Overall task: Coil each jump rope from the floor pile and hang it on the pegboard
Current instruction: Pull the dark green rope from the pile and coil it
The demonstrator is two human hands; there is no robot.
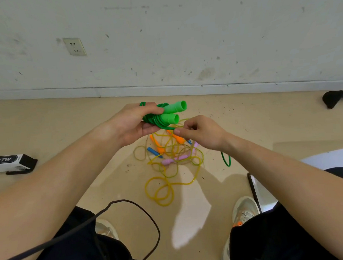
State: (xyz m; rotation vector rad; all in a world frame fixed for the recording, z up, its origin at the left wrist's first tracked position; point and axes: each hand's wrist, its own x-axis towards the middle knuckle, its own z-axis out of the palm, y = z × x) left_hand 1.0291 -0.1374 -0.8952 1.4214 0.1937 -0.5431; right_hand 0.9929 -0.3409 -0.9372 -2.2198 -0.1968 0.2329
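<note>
Head view, looking down at the floor [90, 122] in front of a scuffed wall [181, 39]. The left hand [130, 125] grips the green jump rope [167, 116] just above the centre of the view, fingers and thumb curled round a bundle of coiled cord. The two green handles [175, 107] lie side by side and point toward 2 o'clock. The right hand [201, 135], at 4 o'clock from the bundle, pinches a strand of the green cord between thumb and forefinger, its other fingers curled in. A loose green loop [226, 159] hangs below the right wrist (its link to the bundle is hidden by the arm).

The floor pile [168, 161] lies at 6 o'clock from the hands, well below them: tangled yellow cords with orange, blue and pink handles among them.

A wall socket [74, 46] sits at 10 o'clock, a black-and-white box [9, 162] at the 9 o'clock edge, and a dark object [333, 99] at the 3 o'clock edge. A black cable [143, 211] loops over the floor between the person's shoes [245, 209] at 6 o'clock.
</note>
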